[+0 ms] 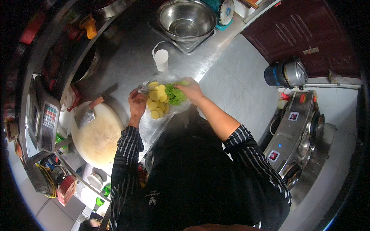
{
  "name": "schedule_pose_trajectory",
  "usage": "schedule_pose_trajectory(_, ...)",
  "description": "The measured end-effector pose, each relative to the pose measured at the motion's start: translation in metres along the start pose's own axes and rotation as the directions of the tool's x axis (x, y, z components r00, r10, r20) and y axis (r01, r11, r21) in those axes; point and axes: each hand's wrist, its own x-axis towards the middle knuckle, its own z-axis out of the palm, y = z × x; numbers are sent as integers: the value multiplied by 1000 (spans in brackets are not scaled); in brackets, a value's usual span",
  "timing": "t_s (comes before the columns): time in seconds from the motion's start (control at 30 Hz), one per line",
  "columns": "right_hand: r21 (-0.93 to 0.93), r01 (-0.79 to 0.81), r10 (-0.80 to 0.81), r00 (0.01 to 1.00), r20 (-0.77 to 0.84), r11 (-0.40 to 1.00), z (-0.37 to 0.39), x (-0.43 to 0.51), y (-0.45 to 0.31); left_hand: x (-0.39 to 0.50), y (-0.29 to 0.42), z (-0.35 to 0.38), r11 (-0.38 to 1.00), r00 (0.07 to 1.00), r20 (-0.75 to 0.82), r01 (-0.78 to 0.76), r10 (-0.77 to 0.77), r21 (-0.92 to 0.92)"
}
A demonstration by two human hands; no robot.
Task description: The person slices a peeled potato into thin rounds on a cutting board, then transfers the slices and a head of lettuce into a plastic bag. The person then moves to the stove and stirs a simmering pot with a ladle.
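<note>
A clear plastic bag (182, 109) lies at the front edge of the steel counter, with yellow slices (157, 99), apparently potato, in or on it. Beside the slices, on their right, is a bunch of curly green lettuce (175, 96). My right hand (190, 89) grips the lettuce at its upper end. My left hand (137, 101) pinches the bag's left edge, close to the slices. Just beyond the bag stands a white paper cup (161, 59). Whether the lettuce is wholly inside the bag, I cannot tell.
To the left, a cleaver (85, 115) rests on a round chopping board (98, 138). A steel basin (187, 21) sits on a tray at the back, near a dial scale (226, 13). A digital scale (48, 124) stands far left. Across the tiled floor is a stove (292, 130).
</note>
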Motion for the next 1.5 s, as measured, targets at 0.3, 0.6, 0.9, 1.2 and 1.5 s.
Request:
schedule_pose_trajectory(0.3,238,-99,86,994,64,966,4,8,3,49,19,-17,993,940,319,120,-119,19)
schedule_pose_trajectory(0.6,303,-159,138,986,88,940,5,8,10,50,0,-19,834,803,466,509,-370,-214)
schedule_pose_trajectory(0.9,234,-161,129,981,147,959,13,12,30,34,23,-34,420,529,557,848,-640,-322)
schedule_pose_trajectory(1.2,245,-163,134,982,132,956,24,6,27,21,34,-19,300,572,526,803,-630,-514)
schedule_pose_trajectory(1.5,260,-208,179,975,132,943,27,4,24,-17,43,-13,578,815,281,563,-506,-592)
